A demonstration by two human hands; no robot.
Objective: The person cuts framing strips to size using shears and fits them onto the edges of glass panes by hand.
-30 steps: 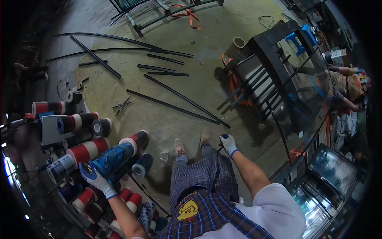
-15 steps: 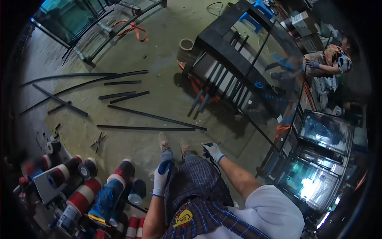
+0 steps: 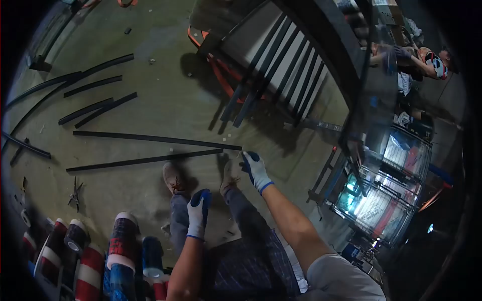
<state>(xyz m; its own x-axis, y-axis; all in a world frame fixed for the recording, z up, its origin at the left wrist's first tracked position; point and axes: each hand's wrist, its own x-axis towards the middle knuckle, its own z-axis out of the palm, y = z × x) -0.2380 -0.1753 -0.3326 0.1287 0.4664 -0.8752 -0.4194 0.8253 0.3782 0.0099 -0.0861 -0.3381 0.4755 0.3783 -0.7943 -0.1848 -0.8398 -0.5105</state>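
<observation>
My left hand (image 3: pixel 198 214), in a white glove with a blue palm, hangs over my left leg with its fingers curled together. My right hand (image 3: pixel 255 170), gloved alike, is held out with its fingers bent inward. Whatever either hand may hold is hidden. Nearest to the right fingertips in the picture is the end of a long black strip (image 3: pixel 155 139); I cannot tell whether they touch. A second long black strip (image 3: pixel 140 160) lies on the floor just in front of my shoes. Shorter black strips (image 3: pixel 93 86) lie farther left.
A dark frame stand (image 3: pixel 321 32) holds several black bars (image 3: pixel 281 60). Pliers (image 3: pixel 75 194) lie on the floor at left, above rolls of film or tape (image 3: pixel 90 271). Glass panes (image 3: pixel 384 203) stand in a rack at right. Another person (image 3: pixel 429 61) is at upper right.
My view has moved forward and down, so the long strips and the stand appear nearer. My feet have stepped apart. The right hand now reaches beside the strip's end.
</observation>
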